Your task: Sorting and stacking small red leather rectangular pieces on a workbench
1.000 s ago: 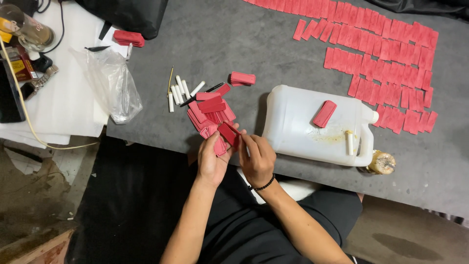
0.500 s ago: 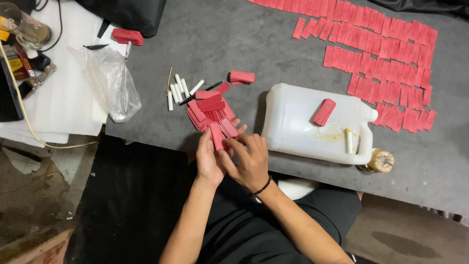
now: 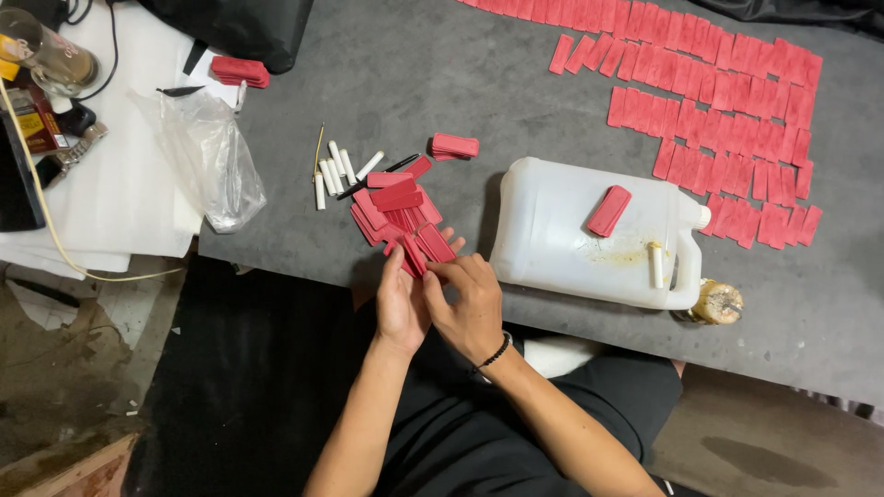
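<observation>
My left hand [image 3: 400, 306] and my right hand [image 3: 469, 299] meet at the near edge of the dark grey table [image 3: 442, 83], both pinching a small red paper piece [image 3: 413, 254]. A black bead bracelet is on my right wrist. Just beyond my fingers lies a pile of red paper pieces [image 3: 398, 210]. Several white paper tubes [image 3: 335, 170] lie left of the pile, and a folded red stack [image 3: 455, 145] lies behind it.
A white plastic jug [image 3: 589, 239] lies on its side to the right, a red piece [image 3: 609, 211] on top. Rows of red pieces [image 3: 727, 87] cover the far right. A clear plastic bag [image 3: 210, 156] and white sheets with clutter lie left.
My hands have come closer together over the red piece at the table edge; my right hand moved left onto it. The rest is unchanged.
</observation>
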